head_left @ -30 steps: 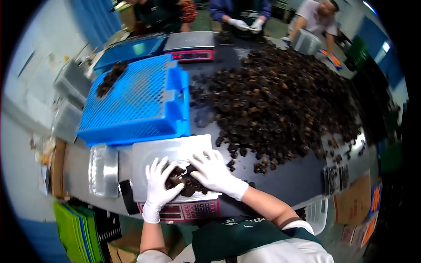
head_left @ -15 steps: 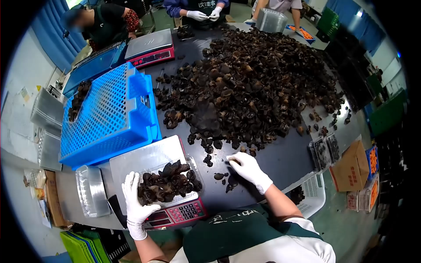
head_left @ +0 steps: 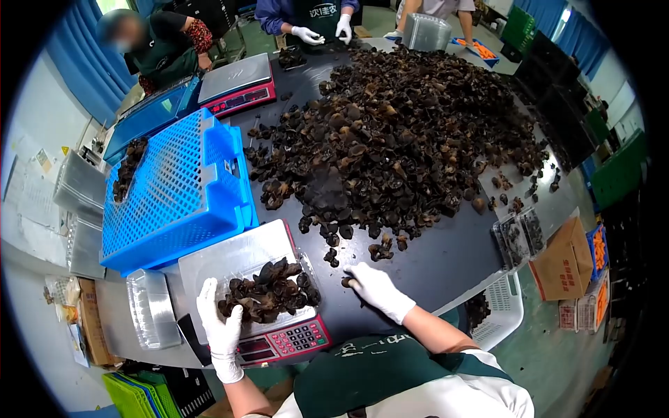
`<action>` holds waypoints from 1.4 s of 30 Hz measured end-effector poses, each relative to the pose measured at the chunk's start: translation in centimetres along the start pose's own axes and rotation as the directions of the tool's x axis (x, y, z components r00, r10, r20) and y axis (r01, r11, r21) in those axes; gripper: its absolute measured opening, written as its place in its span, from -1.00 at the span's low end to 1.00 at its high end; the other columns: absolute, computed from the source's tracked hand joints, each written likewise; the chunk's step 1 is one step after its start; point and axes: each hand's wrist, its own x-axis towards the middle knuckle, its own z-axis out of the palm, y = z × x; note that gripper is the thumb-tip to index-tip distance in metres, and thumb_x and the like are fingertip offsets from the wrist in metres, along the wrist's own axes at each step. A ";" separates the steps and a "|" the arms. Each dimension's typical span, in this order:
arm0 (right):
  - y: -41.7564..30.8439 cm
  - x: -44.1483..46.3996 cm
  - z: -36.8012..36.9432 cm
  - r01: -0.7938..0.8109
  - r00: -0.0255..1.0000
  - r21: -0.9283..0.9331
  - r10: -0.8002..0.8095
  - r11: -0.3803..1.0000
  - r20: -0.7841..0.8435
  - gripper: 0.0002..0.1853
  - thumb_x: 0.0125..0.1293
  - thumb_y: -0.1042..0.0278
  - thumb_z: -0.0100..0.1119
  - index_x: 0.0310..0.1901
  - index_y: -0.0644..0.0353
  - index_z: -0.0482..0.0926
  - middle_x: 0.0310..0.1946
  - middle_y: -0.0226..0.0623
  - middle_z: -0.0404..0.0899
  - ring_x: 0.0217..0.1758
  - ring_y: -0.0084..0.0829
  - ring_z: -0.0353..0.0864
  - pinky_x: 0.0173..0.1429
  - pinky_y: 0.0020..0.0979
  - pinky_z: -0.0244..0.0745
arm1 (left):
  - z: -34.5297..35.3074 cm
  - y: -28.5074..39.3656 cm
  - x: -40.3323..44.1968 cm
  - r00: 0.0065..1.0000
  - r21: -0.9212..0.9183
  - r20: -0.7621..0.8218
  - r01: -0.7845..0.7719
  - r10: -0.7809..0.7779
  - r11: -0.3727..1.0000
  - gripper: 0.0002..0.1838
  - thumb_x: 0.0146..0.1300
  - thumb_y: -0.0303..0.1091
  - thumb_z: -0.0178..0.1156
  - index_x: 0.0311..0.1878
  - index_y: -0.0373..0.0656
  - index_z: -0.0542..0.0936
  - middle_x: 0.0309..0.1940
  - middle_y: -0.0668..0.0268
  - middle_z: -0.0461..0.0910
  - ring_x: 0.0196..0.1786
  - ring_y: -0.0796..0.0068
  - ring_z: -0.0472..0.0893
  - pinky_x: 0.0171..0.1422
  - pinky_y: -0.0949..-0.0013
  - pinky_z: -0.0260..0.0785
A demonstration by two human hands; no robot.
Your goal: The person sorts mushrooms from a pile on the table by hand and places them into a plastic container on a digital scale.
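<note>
A clear plastic tray (head_left: pixel 311 270) heaped with black wood ear mushrooms (head_left: pixel 268 292) rests on the near electronic scale (head_left: pixel 237 249). My left hand (head_left: pixel 221 331), in a white glove, is at the tray's left side, fingers stretched out and thumb apart against the mushrooms' edge. To the right of the scale, my gloved right hand (head_left: pixel 382 291) is low over the dark tabletop. Its fingertips are pinched on a small wood ear piece (head_left: pixel 346 282). Loose wood ears (head_left: pixel 332 257) lie just beyond that hand, along with a brownish clump (head_left: pixel 381 248).
A large pile of wood ears (head_left: pixel 404 139) covers the table's middle. Left stands an upturned blue crate (head_left: pixel 167 188), with a second scale (head_left: pixel 237 76) behind. Empty clear trays (head_left: pixel 152 310) are at the left edge; filled packs (head_left: pixel 519 240) lie right. Co-workers stand across the table.
My right hand has drawn back slightly to the left and closed on a small piece, uncovering a brownish clump. My left thumb has lifted from the tray's near edge toward the mushrooms.
</note>
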 end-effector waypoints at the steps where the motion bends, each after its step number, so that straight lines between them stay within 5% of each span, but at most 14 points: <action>1: 0.3 -0.2 0.8 -0.004 0.997 -0.022 0.005 1.000 0.071 -0.74 0.22 0.32 0.15 -0.06 0.14 0.49 -0.25 -0.15 0.58 -0.18 -0.10 0.60 -0.10 -0.19 0.51 | 0.0 0.1 0.0 0.999 0.030 -0.011 -0.032 0.033 0.999 -0.28 0.10 -0.23 0.33 0.32 -0.22 0.32 0.24 0.06 0.34 0.36 0.11 0.28 0.43 0.15 0.10; 4: 0.9 0.7 0.8 0.023 0.976 -0.051 -0.011 0.998 0.219 -0.74 0.18 0.29 0.20 -0.10 0.11 0.51 -0.29 -0.18 0.57 -0.21 -0.13 0.60 -0.13 -0.23 0.51 | 0.0 0.2 -0.3 0.999 -0.097 -0.042 0.025 -0.029 0.995 -0.35 0.14 -0.33 0.28 0.30 -0.25 0.33 0.25 0.09 0.34 0.35 0.15 0.28 0.45 0.18 0.10; 7: 0.6 1.4 -0.9 -0.055 0.998 -0.015 0.054 0.998 -0.043 -0.86 0.10 0.26 0.29 -0.33 0.08 0.61 -0.34 -0.27 0.53 -0.29 -0.23 0.60 -0.19 -0.29 0.53 | -0.1 -0.8 -0.8 0.995 -0.136 -0.087 0.044 -0.056 0.990 -0.43 0.17 -0.49 0.17 0.28 -0.27 0.34 0.25 0.12 0.33 0.35 0.19 0.29 0.45 0.21 0.10; 10: 1.4 2.5 -3.2 -0.106 0.981 -0.126 0.083 0.986 -0.176 -0.83 0.07 0.31 0.30 -0.27 0.08 0.61 -0.23 -0.29 0.52 -0.24 -0.22 0.61 -0.16 -0.32 0.54 | -0.2 -1.6 -1.1 0.977 -0.220 -0.128 0.139 -0.170 0.966 -0.46 0.15 -0.60 0.07 0.26 -0.28 0.36 0.24 0.11 0.35 0.34 0.20 0.31 0.45 0.22 0.10; 12: 4.0 2.7 -2.9 -0.219 0.974 -0.310 0.226 0.925 -0.015 -0.84 0.12 0.27 0.25 -0.28 0.07 0.56 -0.18 -0.26 0.55 -0.25 -0.19 0.61 -0.16 -0.26 0.52 | 0.1 -2.3 -1.2 0.964 -0.209 -0.191 0.146 -0.187 0.967 -0.48 0.11 -0.67 0.01 0.22 -0.29 0.39 0.21 0.12 0.40 0.31 0.24 0.36 0.43 0.27 0.13; 14: 5.4 3.3 -3.0 -0.171 0.984 -0.282 0.175 0.944 -0.009 -0.85 0.10 0.32 0.26 -0.30 0.10 0.53 -0.29 -0.28 0.59 -0.26 -0.20 0.62 -0.17 -0.26 0.51 | 0.0 -2.5 -1.1 0.951 -0.248 -0.217 0.164 -0.220 0.955 -0.49 0.11 -0.69 -0.02 0.20 -0.30 0.41 0.19 0.12 0.42 0.29 0.23 0.38 0.42 0.27 0.15; 18: -2.1 6.3 -5.8 -0.129 0.986 0.168 0.144 0.977 -0.079 -0.84 0.09 0.45 0.28 -0.26 0.17 0.56 -0.33 -0.30 0.62 -0.25 -0.37 0.65 -0.12 -0.44 0.51 | -0.2 -1.5 -1.3 0.960 -0.176 -0.238 0.103 -0.144 0.979 -0.53 0.12 -0.69 -0.05 0.15 -0.26 0.47 0.14 0.10 0.44 0.25 0.21 0.41 0.39 0.28 0.20; 22: -10.7 8.9 -5.6 0.057 0.996 0.443 -0.084 0.895 0.042 -0.80 0.13 0.41 0.27 -0.18 0.16 0.60 -0.31 -0.26 0.62 -0.22 -0.38 0.66 -0.08 -0.48 0.52 | 0.5 0.7 -0.8 0.986 -0.139 -0.158 0.023 -0.045 0.990 -0.52 0.07 -0.62 0.01 0.14 -0.28 0.48 0.14 0.00 0.43 0.24 0.06 0.40 0.36 0.17 0.21; 29: -17.2 11.1 1.6 0.585 0.782 0.164 -0.606 0.794 0.145 -0.52 0.12 0.13 0.23 0.07 0.12 0.47 -0.04 -0.19 0.45 0.02 -0.13 0.44 0.11 -0.15 0.35 | 1.0 1.7 0.8 0.989 0.041 -0.076 -0.120 0.123 0.992 -0.52 0.17 -0.38 0.00 0.20 -0.24 0.45 0.19 0.02 0.40 0.22 0.00 0.36 0.39 0.06 0.10; 32: -16.4 11.1 3.6 0.635 0.758 0.072 -0.638 0.769 0.138 -0.50 0.14 0.11 0.23 0.10 0.10 0.46 0.00 -0.16 0.41 0.03 -0.12 0.40 0.12 -0.10 0.32 | 1.2 0.7 1.0 0.999 0.038 0.010 -0.046 0.046 0.998 -0.56 0.25 -0.34 -0.07 0.19 -0.23 0.47 0.18 0.04 0.43 0.26 -0.01 0.34 0.43 0.07 0.03; 34: -16.5 11.2 1.6 0.522 0.786 0.292 -0.585 0.802 0.200 -0.54 0.16 0.20 0.25 0.10 0.15 0.49 0.11 -0.07 0.42 0.21 -0.07 0.36 0.28 -0.12 0.24 | 1.4 0.1 0.7 0.994 0.072 -0.030 -0.103 0.105 0.992 -0.57 0.33 -0.27 -0.13 0.19 -0.21 0.48 0.18 0.03 0.42 0.27 0.00 0.34 0.41 0.08 0.06; 36: -16.2 10.9 -0.3 0.352 0.887 0.385 -0.436 0.853 0.154 -0.66 0.13 0.30 0.25 -0.04 0.18 0.57 0.02 -0.08 0.51 0.16 -0.10 0.43 0.21 -0.14 0.33 | 1.3 -0.3 0.5 0.997 -0.132 -0.073 -0.041 0.031 0.990 -0.54 0.46 -0.16 -0.20 0.22 -0.27 0.43 0.21 0.01 0.39 0.27 0.06 0.37 0.39 0.15 0.13; 38: -14.8 11.0 -2.5 0.455 0.883 0.282 -0.469 0.844 -0.021 -0.69 0.08 0.42 0.27 -0.09 0.18 0.58 -0.02 -0.09 0.54 0.06 -0.11 0.51 0.15 -0.20 0.39 | 1.6 -1.4 0.0 0.990 -0.400 -0.097 0.053 -0.100 0.915 -0.51 0.49 -0.14 -0.23 0.24 -0.32 0.37 0.22 0.04 0.37 0.28 0.15 0.38 0.40 0.20 0.14; 42: -11.1 10.0 -4.8 0.267 0.963 0.306 -0.268 0.914 -0.041 -0.75 0.12 0.46 0.23 -0.12 0.21 0.58 -0.08 -0.17 0.57 0.05 -0.20 0.52 0.16 -0.26 0.40 | -0.2 -2.2 -0.6 0.948 -0.535 -0.253 0.030 -0.194 0.844 -0.43 0.48 -0.01 -0.20 0.26 -0.35 0.33 0.21 0.08 0.39 0.28 0.25 0.38 0.39 0.25 0.16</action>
